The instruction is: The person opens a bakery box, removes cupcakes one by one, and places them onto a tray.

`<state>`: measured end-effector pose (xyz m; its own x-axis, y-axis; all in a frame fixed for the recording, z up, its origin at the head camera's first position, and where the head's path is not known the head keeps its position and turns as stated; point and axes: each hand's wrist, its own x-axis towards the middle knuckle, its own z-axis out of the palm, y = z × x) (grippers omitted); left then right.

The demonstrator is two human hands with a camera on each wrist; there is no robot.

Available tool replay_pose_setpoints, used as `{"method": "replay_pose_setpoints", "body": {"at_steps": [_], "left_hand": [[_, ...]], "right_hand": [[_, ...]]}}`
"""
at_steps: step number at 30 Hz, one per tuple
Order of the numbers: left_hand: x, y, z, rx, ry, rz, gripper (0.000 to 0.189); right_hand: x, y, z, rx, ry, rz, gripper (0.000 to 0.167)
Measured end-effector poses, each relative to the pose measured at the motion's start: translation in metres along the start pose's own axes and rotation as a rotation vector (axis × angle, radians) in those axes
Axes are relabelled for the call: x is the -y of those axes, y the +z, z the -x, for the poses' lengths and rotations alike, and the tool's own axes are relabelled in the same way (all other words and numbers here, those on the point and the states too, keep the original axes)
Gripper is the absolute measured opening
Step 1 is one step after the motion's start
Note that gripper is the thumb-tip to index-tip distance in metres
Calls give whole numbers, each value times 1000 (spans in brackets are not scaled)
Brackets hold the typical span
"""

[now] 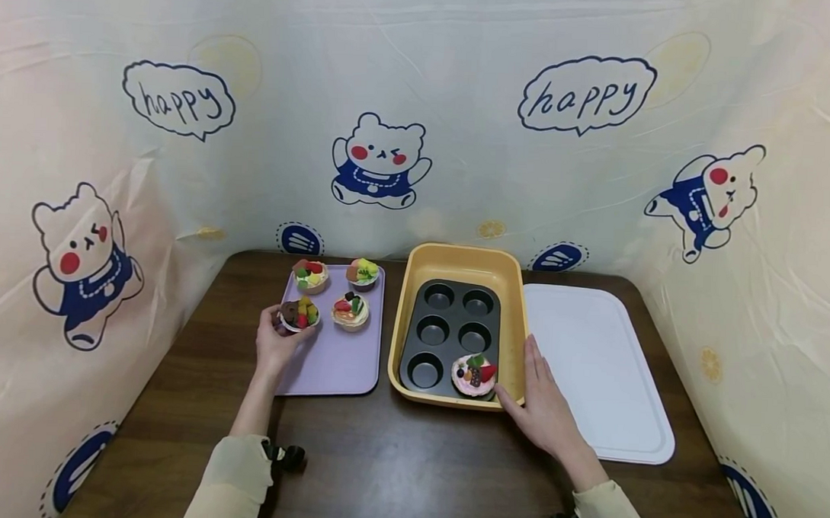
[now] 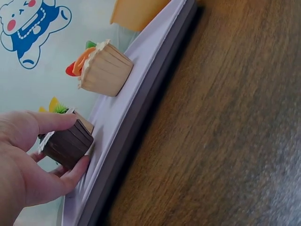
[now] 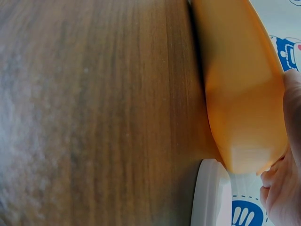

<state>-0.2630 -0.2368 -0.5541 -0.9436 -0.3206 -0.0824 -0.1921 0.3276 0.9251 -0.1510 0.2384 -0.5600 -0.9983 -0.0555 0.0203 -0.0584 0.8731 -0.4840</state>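
My left hand (image 1: 278, 346) grips a toy cupcake (image 1: 298, 316) in a dark brown wrapper, topped with chocolate-coloured and fruit pieces. In the left wrist view, the thumb and fingers hold this dark cupcake (image 2: 70, 143) by its sides, close over the lilac tray (image 1: 336, 367). Three more fruit-topped cupcakes stand on that tray, among them a cream one (image 1: 350, 312). My right hand (image 1: 550, 412) holds the yellow bin (image 1: 395, 327) at its near right corner, thumb over the rim and fingers along the side. Inside lies a dark muffin pan (image 1: 453, 336), with a pink cupcake (image 1: 474, 374) at its near right cup.
A white board (image 1: 603, 372) lies to the right of the yellow bin. Everything stands on a dark wooden table (image 1: 394, 464). Behind it hangs a pale printed curtain (image 1: 462, 85) with bears and lettering.
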Motion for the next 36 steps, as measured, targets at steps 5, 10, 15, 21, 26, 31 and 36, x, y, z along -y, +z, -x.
{"method": "replay_pose_setpoints", "body": {"at_steps": [5,10,15,21,26,31,36], "left_hand": [[2,2,-1,-22,38,-28,78],[4,5,0,-72,109,-119,74],[3,3,0,-116,138,-267,74],[2,-3,0,-102,104,-364,79],[2,-9,0,-69,69,-389,82],[4,-12,-1,-44,55,-403,83],[5,-16,-1,-29,64,-423,83]], "right_hand": [[0,0,0,0,1,0,113],[0,0,0,-2,-1,-2,113],[0,-1,-1,0,0,-4,113],[0,0,0,-1,2,-2,113],[-1,0,0,-4,0,2,113],[-1,0,0,-1,9,2,113],[1,-1,1,-4,6,-6,113]]}}
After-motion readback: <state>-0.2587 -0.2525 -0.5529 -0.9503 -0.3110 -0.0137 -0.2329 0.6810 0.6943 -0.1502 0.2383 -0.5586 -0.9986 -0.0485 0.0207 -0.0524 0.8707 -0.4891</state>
